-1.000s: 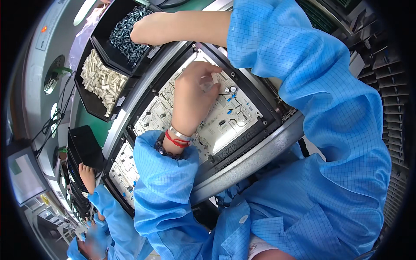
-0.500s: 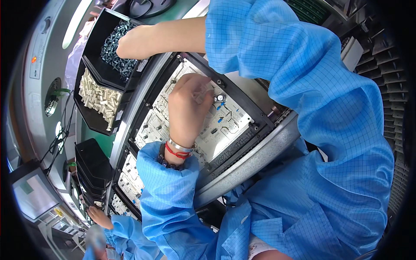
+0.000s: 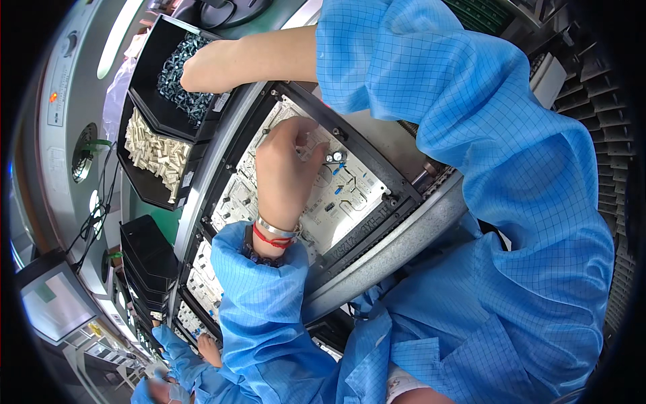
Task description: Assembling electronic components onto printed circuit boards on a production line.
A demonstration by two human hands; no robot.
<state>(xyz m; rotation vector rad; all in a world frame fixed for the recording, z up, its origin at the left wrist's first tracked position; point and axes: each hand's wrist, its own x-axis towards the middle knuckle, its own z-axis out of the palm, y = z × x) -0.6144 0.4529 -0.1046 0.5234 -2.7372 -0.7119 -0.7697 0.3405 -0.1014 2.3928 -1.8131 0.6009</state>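
Observation:
My left hand [image 3: 286, 161], with a metal bangle, a red cord and a dark beaded bracelet at its wrist, hovers over a pale circuit board [image 3: 350, 209]. Its fingers are curled in toward the thumb; whatever they hold is hidden. Close to the thumb stand round silver-topped capacitors [image 3: 334, 157] and small blue components [image 3: 338, 190]. The board lies in a black frame [image 3: 397, 165]. My right hand [image 3: 210, 66] reaches into a black bin [image 3: 145, 84] of small dark blue-grey parts [image 3: 192, 104], and its fingertips are out of sight.
Beside that bin, another holds cream-coloured connectors [image 3: 151, 151]. More black bins [image 3: 148, 252] and framed boards [image 3: 205, 273] line the conveyor, whose grey metal rail [image 3: 377, 262] runs nearest me. A co-worker's hand [image 3: 208, 350] is over a board farther along. A monitor [image 3: 57, 299] stands left.
My left hand has shifted slightly left, its fingers moving beside the capacitors. The right hand stays in the bin. The co-worker's hand has moved from the bins to a board.

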